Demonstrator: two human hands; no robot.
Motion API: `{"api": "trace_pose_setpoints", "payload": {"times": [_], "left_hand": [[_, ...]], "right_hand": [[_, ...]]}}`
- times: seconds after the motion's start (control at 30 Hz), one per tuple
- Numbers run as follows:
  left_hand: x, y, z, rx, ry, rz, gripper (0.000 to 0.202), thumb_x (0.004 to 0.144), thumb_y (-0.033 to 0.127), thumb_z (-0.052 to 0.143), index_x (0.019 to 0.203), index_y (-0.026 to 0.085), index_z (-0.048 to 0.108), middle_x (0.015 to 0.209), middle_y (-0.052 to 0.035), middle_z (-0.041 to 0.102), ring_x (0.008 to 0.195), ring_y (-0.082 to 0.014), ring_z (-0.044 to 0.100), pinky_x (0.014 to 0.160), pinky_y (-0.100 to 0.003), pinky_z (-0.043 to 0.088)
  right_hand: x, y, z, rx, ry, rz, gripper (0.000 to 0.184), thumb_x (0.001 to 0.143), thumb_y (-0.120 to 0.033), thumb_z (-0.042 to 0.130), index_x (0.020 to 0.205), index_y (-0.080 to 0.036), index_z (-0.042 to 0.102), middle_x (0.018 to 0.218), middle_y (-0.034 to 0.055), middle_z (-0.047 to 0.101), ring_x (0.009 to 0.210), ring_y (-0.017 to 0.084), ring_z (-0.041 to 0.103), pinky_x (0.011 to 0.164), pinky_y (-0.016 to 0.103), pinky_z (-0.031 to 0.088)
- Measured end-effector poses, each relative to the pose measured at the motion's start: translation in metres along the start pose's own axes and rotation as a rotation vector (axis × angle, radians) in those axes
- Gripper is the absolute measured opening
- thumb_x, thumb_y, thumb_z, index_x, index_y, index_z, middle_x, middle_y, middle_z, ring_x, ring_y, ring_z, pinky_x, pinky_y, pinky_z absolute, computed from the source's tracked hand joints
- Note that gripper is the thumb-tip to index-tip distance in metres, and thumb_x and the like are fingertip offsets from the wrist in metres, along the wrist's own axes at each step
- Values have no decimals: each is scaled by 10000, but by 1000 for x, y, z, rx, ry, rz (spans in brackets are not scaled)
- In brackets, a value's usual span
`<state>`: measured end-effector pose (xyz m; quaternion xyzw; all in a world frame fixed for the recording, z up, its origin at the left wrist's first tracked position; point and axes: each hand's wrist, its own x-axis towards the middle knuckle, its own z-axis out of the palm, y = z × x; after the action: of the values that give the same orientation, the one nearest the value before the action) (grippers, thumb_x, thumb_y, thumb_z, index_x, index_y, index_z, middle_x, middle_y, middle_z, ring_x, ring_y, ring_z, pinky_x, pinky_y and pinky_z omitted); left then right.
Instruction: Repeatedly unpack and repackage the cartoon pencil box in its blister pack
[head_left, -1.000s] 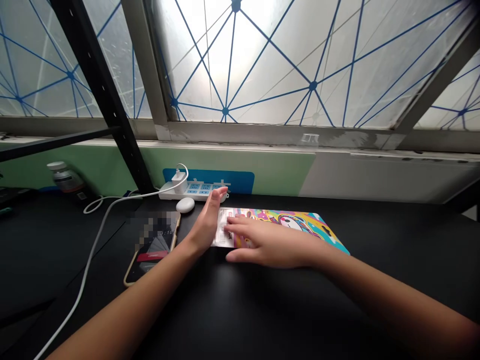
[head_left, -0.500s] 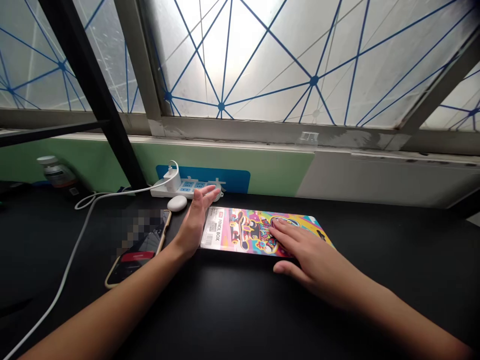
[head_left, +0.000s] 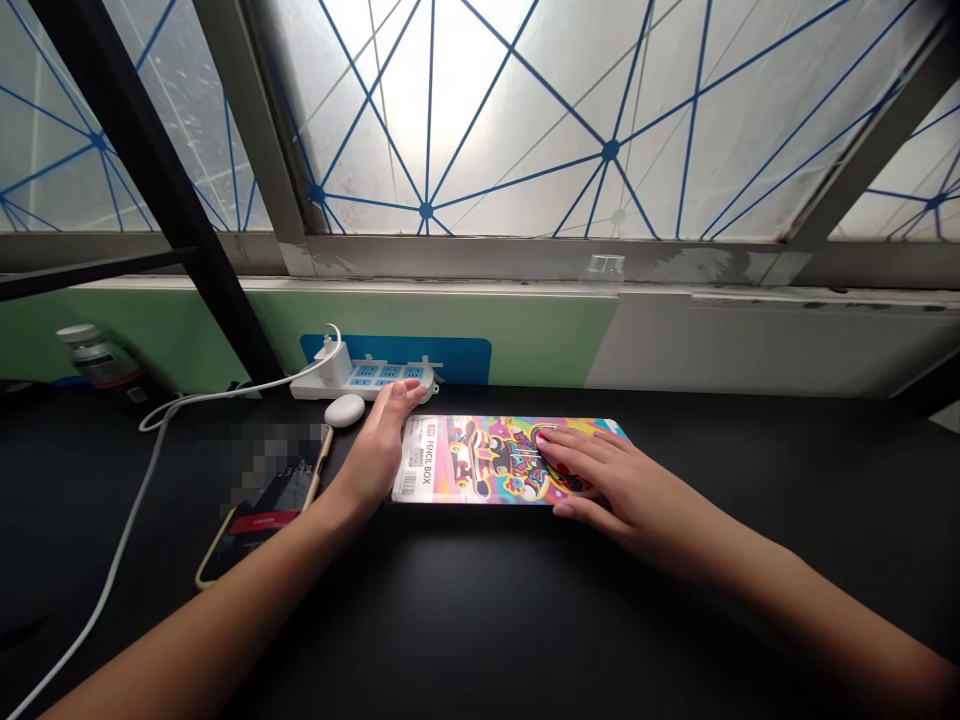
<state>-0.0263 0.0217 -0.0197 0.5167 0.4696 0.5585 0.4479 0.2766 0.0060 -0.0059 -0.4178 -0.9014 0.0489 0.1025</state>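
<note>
A flat, brightly coloured pencil box (head_left: 487, 462) lies lengthwise on the black table, its white label end to the left. My right hand (head_left: 600, 475) rests over the right part of it, fingers stretched across the top and thumb at the near edge. That hand covers much of the box's right end. Beside the label end stands my left hand (head_left: 382, 435), turned on its side, fingers extended and pointing away from me. Its palm is at the box's left edge; I cannot tell whether it presses on it.
Left of my left hand lies a phone (head_left: 262, 515), and behind it a small white rounded case (head_left: 345, 410). A power strip (head_left: 375, 375) with a plugged-in charger sits against the wall. Its white cable (head_left: 127, 530) runs down the left side. A bottle (head_left: 101, 358) stands far left.
The pencil box has turned slightly, its edges now nearly level. My right thumb has come up to its near edge. My left hand has moved slightly left in view, as has the whole scene.
</note>
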Motion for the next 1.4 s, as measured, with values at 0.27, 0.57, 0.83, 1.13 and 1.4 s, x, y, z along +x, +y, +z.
{"api": "trace_pose_setpoints", "payload": {"times": [0.27,0.57,0.83,1.13,1.4], "left_hand": [[6,0,1,-212,24,-71,479,1037,571,389,1254,173,543,1348,-156,649,1362,-261,515,1169,-441,322],[0,-6,5,-205,-51,-16,502,992,631,452,1254,212,544,1343,-151,650,1353,-298,523,1142,-473,350],[-4,-4,9,-120,-27,42,560,990,673,380,1295,231,539,1415,-135,599,1416,-301,445,1172,-481,300],[-12,0,4,849,-302,219,571,954,487,537,1452,218,462,1581,-148,414,1531,-374,171,1195,-661,15],[-13,9,2,985,-315,385,688,892,464,643,1479,171,435,1458,-192,508,1390,-370,387,1133,-556,344]], "right_hand": [[0,16,-8,-13,-23,16,585,1007,-589,400,1456,-242,543,1531,86,502,1411,323,454,1124,534,418],[-1,17,0,53,27,122,570,971,-598,461,1384,-234,609,1519,98,518,1395,343,475,1083,511,488],[3,-15,21,-57,24,119,829,926,-672,488,1546,-131,389,1594,171,377,1474,383,321,1170,562,370],[4,12,5,8,24,72,621,994,-592,413,1478,-212,494,1583,130,422,1470,338,355,1162,577,360],[5,49,5,44,172,366,786,925,-666,473,1512,-151,383,1511,202,495,1340,380,523,1064,545,474]]}}
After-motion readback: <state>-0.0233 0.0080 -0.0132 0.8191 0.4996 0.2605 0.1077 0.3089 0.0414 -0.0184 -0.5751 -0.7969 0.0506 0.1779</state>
